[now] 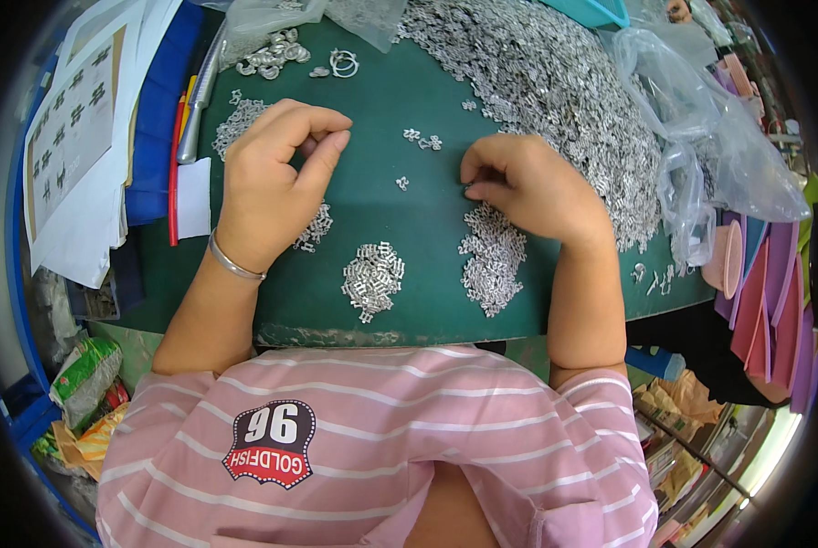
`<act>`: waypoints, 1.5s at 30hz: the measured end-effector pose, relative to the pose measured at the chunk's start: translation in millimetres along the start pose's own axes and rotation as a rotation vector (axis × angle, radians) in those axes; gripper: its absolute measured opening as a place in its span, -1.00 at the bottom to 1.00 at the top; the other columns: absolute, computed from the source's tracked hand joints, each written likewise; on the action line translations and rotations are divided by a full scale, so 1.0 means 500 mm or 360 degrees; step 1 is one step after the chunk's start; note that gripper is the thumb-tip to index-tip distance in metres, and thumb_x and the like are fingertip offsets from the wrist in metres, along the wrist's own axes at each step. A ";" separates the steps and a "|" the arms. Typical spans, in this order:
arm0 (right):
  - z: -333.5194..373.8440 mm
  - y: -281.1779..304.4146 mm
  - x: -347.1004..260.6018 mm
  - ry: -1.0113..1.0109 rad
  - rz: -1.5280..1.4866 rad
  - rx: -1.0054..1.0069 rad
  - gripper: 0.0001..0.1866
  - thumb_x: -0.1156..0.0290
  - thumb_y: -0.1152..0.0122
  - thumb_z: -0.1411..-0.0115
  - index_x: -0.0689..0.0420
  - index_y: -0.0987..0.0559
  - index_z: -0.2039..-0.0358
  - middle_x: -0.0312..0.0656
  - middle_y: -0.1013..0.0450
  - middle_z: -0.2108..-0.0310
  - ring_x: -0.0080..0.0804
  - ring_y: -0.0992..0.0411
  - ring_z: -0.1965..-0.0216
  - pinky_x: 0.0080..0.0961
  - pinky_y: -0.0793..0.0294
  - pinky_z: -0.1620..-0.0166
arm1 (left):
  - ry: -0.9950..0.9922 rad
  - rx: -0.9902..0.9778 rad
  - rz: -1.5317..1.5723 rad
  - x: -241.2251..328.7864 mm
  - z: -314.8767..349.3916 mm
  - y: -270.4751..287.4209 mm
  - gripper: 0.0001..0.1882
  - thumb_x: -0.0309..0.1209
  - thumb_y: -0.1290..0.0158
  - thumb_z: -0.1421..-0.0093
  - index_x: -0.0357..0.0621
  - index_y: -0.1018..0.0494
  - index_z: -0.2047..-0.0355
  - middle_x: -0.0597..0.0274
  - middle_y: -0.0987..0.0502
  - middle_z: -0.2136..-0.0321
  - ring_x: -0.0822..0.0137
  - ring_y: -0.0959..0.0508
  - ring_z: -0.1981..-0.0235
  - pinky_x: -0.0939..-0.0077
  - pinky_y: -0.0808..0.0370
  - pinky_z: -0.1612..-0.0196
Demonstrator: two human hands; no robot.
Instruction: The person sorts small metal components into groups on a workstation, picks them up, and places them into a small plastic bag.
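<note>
Across a green surface (363,205), two bare hands at work among small silver metal pieces. Left hand (276,169): thumb and forefinger narrowed to a slim gap, held above the surface; cannot tell whether anything is pinched. Right hand (532,187): fingers curled in, thumb near forefinger, just beyond the right-hand pile; cannot tell what, if anything, the tips hold.

Count of metal: one big heap (537,73) at upper right, spreading down past the right hand. Four small piles: right-hand pile (493,274), middle pile (372,281), one partly hidden pile (316,228) beside the left wrist, one far pile (238,126) beyond the left hand. A few loose pieces (402,184) lie between the hands (some overlap, so no firm number). Farther off, a cluster of round pieces (276,57), with hoops (343,63) beside it.

Containers: one turquoise tray (601,11) at the top edge, contents out of sight. One clear bag (263,18) at upper left, small pale bits showing through. Clear plastic (760,155) bunched at right, contents hard to read.
</note>
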State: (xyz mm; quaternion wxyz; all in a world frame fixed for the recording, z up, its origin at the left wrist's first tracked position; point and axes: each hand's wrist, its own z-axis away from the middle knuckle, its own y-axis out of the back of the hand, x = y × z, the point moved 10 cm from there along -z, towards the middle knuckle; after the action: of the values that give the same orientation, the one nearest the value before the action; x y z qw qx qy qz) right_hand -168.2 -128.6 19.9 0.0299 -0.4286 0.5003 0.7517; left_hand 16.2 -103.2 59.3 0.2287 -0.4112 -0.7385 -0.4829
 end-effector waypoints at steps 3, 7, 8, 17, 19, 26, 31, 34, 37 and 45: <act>0.016 0.017 0.010 0.0007 -0.0166 -0.0171 -0.88 0.60 -0.23 0.11 0.25 -0.57 0.46 -0.09 -0.52 0.52 -0.21 -0.51 0.44 -0.43 -0.47 0.34 | 0.0009 0.0000 -0.0019 -0.005 0.001 0.004 -0.91 -0.62 -0.12 -0.03 -0.27 -0.51 0.41 0.21 -0.47 0.52 0.43 -0.46 0.55 0.62 -0.39 0.46; 0.035 -0.002 -0.005 0.0024 -0.0181 -0.0437 -0.91 0.59 -0.22 0.09 0.25 -0.59 0.49 -0.09 -0.54 0.51 -0.25 -0.52 0.45 -0.45 -0.48 0.34 | -0.0034 0.0001 -0.0021 -0.002 0.002 0.003 -0.91 -0.62 -0.12 -0.03 -0.28 -0.51 0.41 0.22 -0.48 0.52 0.43 -0.46 0.56 0.62 -0.40 0.46; 0.031 0.012 -0.017 0.0179 -0.0185 -0.0277 -0.86 0.62 -0.18 0.06 0.26 -0.59 0.41 -0.07 -0.52 0.45 -0.20 -0.50 0.41 -0.42 -0.47 0.31 | -0.0041 0.0004 -0.0009 0.000 0.000 0.003 -0.91 -0.62 -0.12 -0.03 -0.28 -0.51 0.41 0.21 -0.48 0.53 0.43 -0.46 0.56 0.62 -0.40 0.46; -0.013 0.013 -0.047 0.0378 0.0186 0.0493 -0.78 0.66 -0.08 -0.03 0.28 -0.54 0.26 -0.04 -0.40 0.31 -0.06 -0.39 0.22 -0.30 -0.41 0.15 | 0.0060 -0.0077 -0.0019 -0.003 0.000 0.003 -0.92 -0.61 -0.12 -0.07 -0.30 -0.51 0.38 0.22 -0.49 0.46 0.44 -0.46 0.49 0.62 -0.40 0.39; -0.009 0.023 -0.033 0.0244 0.0112 0.0552 -0.78 0.65 -0.10 -0.03 0.27 -0.55 0.26 -0.04 -0.40 0.31 -0.06 -0.40 0.22 -0.30 -0.41 0.15 | 0.0032 -0.0055 0.0015 -0.002 0.001 0.001 -0.91 -0.63 -0.12 -0.05 -0.30 -0.50 0.39 0.21 -0.49 0.47 0.42 -0.46 0.50 0.61 -0.41 0.41; -0.019 0.002 -0.034 0.0266 0.0172 0.0406 -0.89 0.59 -0.21 0.02 0.21 -0.52 0.42 -0.09 -0.41 0.47 -0.06 -0.42 0.37 -0.29 -0.42 0.30 | 0.0012 -0.0093 0.0029 0.006 0.002 -0.009 -0.89 -0.62 -0.14 -0.02 -0.28 -0.51 0.39 0.19 -0.49 0.48 0.41 -0.48 0.52 0.60 -0.42 0.42; -0.017 -0.005 -0.070 0.0251 -0.0544 0.0413 -0.92 0.58 -0.22 -0.01 0.23 -0.53 0.42 -0.09 -0.46 0.49 -0.26 -0.46 0.46 -0.47 -0.42 0.37 | -0.0116 -0.0325 0.0299 0.049 0.025 -0.056 -0.75 -0.52 -0.27 0.06 -0.26 -0.49 0.34 0.18 -0.51 0.46 0.35 -0.54 0.48 0.53 -0.46 0.40; -0.015 -0.029 -0.087 0.0284 -0.0727 0.0231 -0.89 0.60 -0.21 -0.02 0.22 -0.56 0.38 -0.09 -0.47 0.49 -0.26 -0.48 0.44 -0.49 -0.45 0.36 | -0.0188 -0.0353 0.0290 0.055 0.028 -0.063 -0.83 -0.52 -0.22 0.02 -0.24 -0.47 0.41 0.12 -0.50 0.47 0.20 -0.54 0.44 0.44 -0.47 0.38; -0.018 -0.001 -0.101 0.0493 -0.0363 0.0478 -0.83 0.63 -0.16 -0.03 0.22 -0.56 0.31 -0.05 -0.48 0.41 -0.13 -0.47 0.36 -0.42 -0.46 0.29 | -0.0207 -0.0236 0.0232 0.047 0.023 -0.050 -0.91 -0.56 -0.14 -0.02 -0.22 -0.46 0.44 0.07 -0.48 0.48 0.08 -0.52 0.42 0.34 -0.48 0.34; -0.036 -0.023 -0.086 0.0496 0.0256 0.0629 -0.82 0.65 -0.16 0.03 0.23 -0.54 0.34 -0.06 -0.39 0.35 -0.06 -0.37 0.28 -0.31 -0.39 0.19 | -0.0241 -0.0281 -0.0063 0.028 0.034 -0.059 -0.92 -0.48 -0.20 0.06 -0.12 -0.51 0.53 0.25 -0.49 0.49 0.20 -0.49 0.38 0.34 -0.40 0.25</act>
State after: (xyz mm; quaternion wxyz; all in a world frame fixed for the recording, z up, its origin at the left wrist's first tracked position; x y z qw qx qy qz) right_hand -124.3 -120.2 38.3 -0.0241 -0.4839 0.6684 0.5644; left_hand -15.2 -88.4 46.8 0.1254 -0.4504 -0.7163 -0.5180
